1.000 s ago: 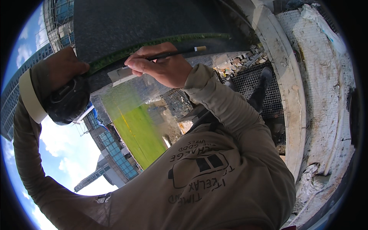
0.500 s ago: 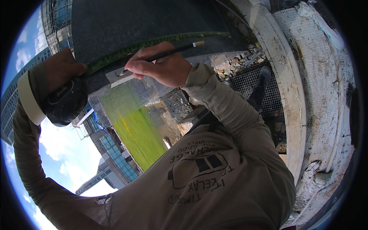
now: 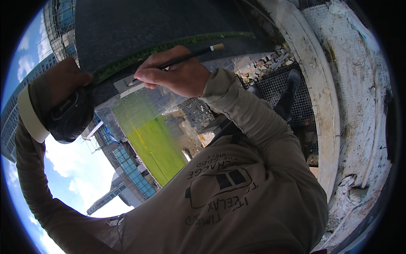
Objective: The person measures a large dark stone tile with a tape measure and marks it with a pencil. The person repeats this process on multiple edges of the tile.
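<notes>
My right hand (image 3: 175, 73) is closed around a slim black pencil-like stick (image 3: 186, 56) with a gold end. Its tapered tip points down-left at a flat pale-grey piece (image 3: 124, 84) lying along the edge of a dark panel (image 3: 148, 21). At the far left, my left hand (image 3: 67, 80) is curled beside that edge, one digit reaching toward it. Its other fingers are hidden, and what they grip is unclear. Just under it sits a rounded, shiny black object (image 3: 71, 116). A cream ring like a tape roll (image 3: 29, 114) circles my left forearm.
A green line of growth or its reflection (image 3: 182, 42) runs along the dark panel. Broken rubble (image 3: 258, 70) and black grating (image 3: 302, 99) lie to the right, by my boot (image 3: 289, 91). A pale curved ledge (image 3: 323, 93) and dirty white sheeting (image 3: 359, 101) stand beyond.
The pale-grey piece and the stick's tip sit slightly farther left in the picture. The left hand and black object also appear shifted a little. The right hand keeps its grip.
</notes>
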Available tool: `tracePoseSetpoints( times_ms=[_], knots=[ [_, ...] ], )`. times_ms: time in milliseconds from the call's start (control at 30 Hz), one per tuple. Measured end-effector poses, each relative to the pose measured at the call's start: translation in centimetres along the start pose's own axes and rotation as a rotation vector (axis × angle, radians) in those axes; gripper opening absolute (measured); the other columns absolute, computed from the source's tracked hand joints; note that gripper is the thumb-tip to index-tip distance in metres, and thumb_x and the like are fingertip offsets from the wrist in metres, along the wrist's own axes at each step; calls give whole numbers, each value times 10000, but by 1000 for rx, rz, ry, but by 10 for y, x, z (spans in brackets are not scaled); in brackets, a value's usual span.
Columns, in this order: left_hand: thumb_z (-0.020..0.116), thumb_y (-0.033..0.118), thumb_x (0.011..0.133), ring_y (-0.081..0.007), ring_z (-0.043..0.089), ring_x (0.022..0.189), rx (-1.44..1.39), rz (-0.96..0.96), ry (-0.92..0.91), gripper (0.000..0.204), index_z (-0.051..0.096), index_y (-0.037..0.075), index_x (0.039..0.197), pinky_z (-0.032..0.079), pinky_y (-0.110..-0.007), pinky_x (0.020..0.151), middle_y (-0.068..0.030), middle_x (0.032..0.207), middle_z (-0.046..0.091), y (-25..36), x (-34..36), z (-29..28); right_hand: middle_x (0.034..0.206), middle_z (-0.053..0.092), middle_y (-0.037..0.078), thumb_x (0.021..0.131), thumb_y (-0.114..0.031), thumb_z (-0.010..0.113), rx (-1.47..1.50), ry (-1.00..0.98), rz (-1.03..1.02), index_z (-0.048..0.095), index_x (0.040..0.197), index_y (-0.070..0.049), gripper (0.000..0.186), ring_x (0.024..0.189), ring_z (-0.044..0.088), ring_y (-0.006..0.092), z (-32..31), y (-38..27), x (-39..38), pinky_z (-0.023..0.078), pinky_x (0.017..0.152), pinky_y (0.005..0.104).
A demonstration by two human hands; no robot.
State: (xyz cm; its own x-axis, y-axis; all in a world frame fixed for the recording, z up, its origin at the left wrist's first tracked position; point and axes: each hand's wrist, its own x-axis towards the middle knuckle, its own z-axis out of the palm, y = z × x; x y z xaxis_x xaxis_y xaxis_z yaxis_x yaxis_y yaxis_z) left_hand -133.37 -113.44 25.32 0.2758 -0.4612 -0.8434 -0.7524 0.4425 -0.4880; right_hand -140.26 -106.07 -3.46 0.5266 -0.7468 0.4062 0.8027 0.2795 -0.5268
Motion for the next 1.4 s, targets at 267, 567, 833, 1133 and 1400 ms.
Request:
tracePoseSetpoints(
  times_ms=[267, 567, 833, 1133, 1400],
  knots=[
    [727, 138, 782, -233, 562, 798, 80, 289, 144, 310, 696, 64, 1081, 486, -323, 722, -108, 888, 595, -25, -4, 13, 806, 683, 99, 964, -194, 617, 47, 3, -36, 705, 1015, 17, 234, 729, 638, 149, 1, 1, 1, 548, 647, 301],
    [747, 124, 761, -230, 561, 779, -314, -132, -119, 339, 707, 76, 1094, 479, -325, 700, -95, 896, 605, -33, 13, 12, 789, 681, 95, 959, -210, 620, 25, 16, -38, 697, 1013, 21, 250, 712, 648, 147, 1, 1, 2, 563, 647, 306],
    [714, 109, 774, -233, 564, 786, 185, 310, 87, 308, 703, 70, 1079, 472, -337, 694, -98, 871, 588, -30, 0, 12, 784, 675, 96, 964, -237, 598, -131, 9, -68, 696, 1002, 8, 267, 667, 627, 141, -2, -9, 8, 545, 602, 308],
    [667, 117, 838, -229, 567, 787, -245, -140, 93, 225, 676, 12, 1037, 461, -340, 708, -102, 836, 557, -21, -3, 23, 703, 580, 49, 990, -169, 525, -288, 113, -232, 668, 971, -30, 200, 638, 556, 124, -59, -60, -55, 482, 574, 299],
    [603, 147, 915, -273, 563, 812, 93, 251, 382, 221, 639, -8, 1068, 463, -371, 735, -136, 899, 551, -19, -6, 40, 671, 544, 29, 988, -154, 518, 136, 132, -6, 646, 960, 11, 210, 621, 501, 102, -45, -50, -65, 429, 573, 294]
  ],
)
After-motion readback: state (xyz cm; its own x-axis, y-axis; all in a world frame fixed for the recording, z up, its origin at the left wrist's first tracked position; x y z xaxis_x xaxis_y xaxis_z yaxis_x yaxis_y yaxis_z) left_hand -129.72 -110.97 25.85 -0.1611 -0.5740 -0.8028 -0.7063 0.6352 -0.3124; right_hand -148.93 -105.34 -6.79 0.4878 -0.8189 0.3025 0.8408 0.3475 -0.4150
